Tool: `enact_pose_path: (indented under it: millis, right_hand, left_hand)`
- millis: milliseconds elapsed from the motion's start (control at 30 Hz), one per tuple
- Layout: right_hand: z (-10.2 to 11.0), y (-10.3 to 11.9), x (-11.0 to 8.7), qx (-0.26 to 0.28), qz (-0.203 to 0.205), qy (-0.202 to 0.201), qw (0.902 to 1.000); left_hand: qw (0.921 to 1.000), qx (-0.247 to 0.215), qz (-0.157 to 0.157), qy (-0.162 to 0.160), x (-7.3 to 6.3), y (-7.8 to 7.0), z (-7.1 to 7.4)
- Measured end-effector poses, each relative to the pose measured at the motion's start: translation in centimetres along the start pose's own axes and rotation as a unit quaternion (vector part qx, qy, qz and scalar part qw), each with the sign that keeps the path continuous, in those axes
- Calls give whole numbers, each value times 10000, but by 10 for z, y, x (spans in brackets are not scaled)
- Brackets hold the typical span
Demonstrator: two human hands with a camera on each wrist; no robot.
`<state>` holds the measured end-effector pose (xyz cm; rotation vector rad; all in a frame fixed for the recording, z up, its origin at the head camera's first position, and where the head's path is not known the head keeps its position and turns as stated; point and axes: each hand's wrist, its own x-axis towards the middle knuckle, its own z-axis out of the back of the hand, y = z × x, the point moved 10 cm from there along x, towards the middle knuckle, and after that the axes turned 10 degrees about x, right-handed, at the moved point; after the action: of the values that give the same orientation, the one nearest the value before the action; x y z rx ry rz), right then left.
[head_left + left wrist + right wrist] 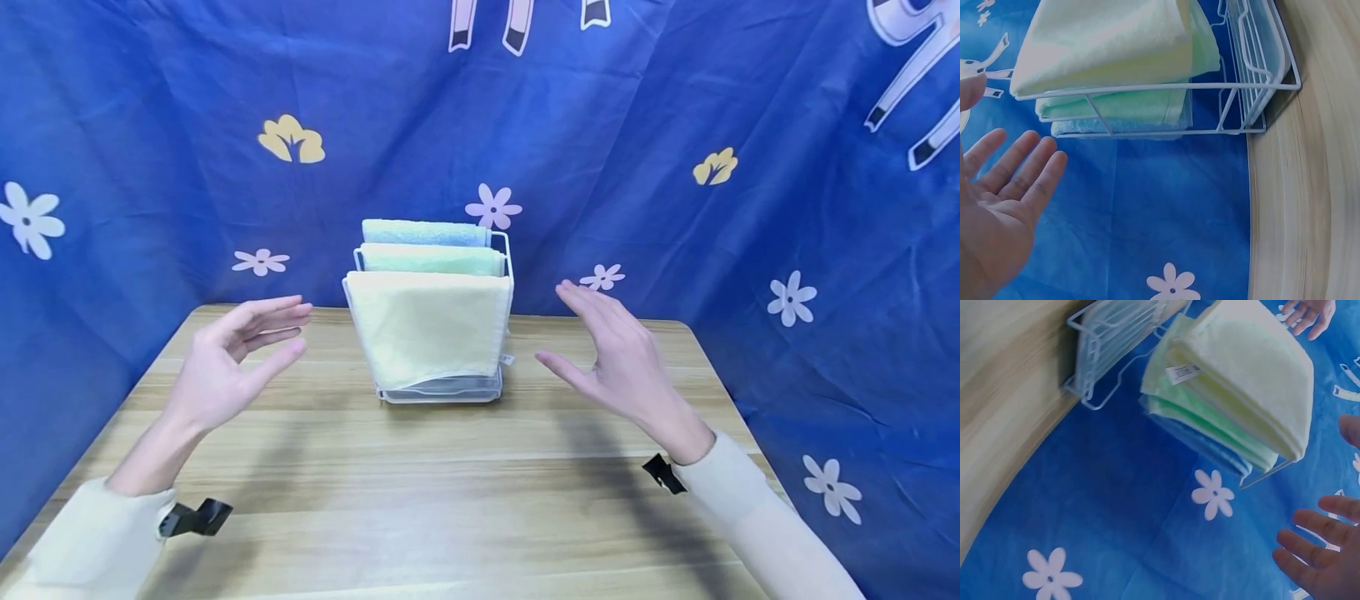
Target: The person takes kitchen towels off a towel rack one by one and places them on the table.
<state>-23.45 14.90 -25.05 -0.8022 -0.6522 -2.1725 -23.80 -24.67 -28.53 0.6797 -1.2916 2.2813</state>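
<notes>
A white wire rack (442, 401) stands at the back middle of the table. Three folded towels hang in it one behind another: a pale yellow towel (431, 325) in front, a mint green towel (435, 260) behind it, and a light blue towel (423, 232) at the rear. My left hand (232, 358) hovers left of the rack, fingers loosely extended, holding nothing. On the other side, my right hand (615, 358) is raised with fingers spread from the thumb, apart from the rack. A white label (1182, 374) shows on the towels in the right wrist view.
The wooden table (420, 508) stretches in front of the rack. Behind it and along both sides hangs a blue cloth (405, 150) printed with flowers and animal legs. Black straps (197, 517) sit at the white sleeves (93, 542).
</notes>
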Motion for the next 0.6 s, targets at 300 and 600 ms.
enact_pose_path:
  millis: [300,600]
  right_hand:
    - [-13,12,30,553,161,-23,9983]
    - [-28,24,52,975,337,25,9947]
  left_hand:
    - [9979,-469,363,-277,14,9,-6]
    - [9958,-38,830,-389,24,18,-15]
